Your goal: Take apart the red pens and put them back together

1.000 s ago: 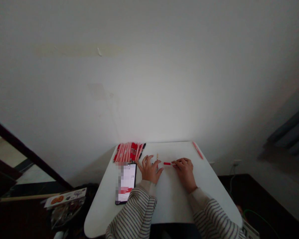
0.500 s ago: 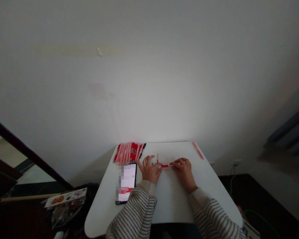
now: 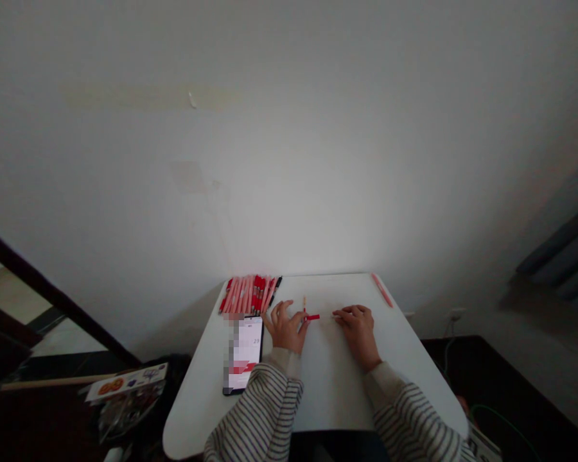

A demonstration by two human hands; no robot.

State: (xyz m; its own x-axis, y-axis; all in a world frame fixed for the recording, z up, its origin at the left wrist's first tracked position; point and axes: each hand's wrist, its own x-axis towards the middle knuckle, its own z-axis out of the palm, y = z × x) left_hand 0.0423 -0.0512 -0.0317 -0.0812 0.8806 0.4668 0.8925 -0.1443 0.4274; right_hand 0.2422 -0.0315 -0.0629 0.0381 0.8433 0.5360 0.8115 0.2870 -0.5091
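My left hand (image 3: 288,330) is closed in a pinch, thumb and forefinger on a short red pen barrel (image 3: 313,317) that points right and slightly up. Just beyond those fingertips lies a thin orange-and-red piece (image 3: 304,301), too small to make out. To the right, my right hand (image 3: 357,333) has its thumb and fingers pressed together above the table. A gap separates it from the barrel, and what it pinches, if anything, is too small to name.
A row of pink, red and black pens (image 3: 248,295) lies at the back left of the white table (image 3: 337,398). One pink pen (image 3: 382,290) rests near the back right edge. A lit phone (image 3: 246,353) lies beside my left forearm. The wall (image 3: 318,160) rises behind.
The red barrel has shifted left with my left hand and tilted up at its right end. My right fingertips have drawn slightly right, widening the gap to the barrel.
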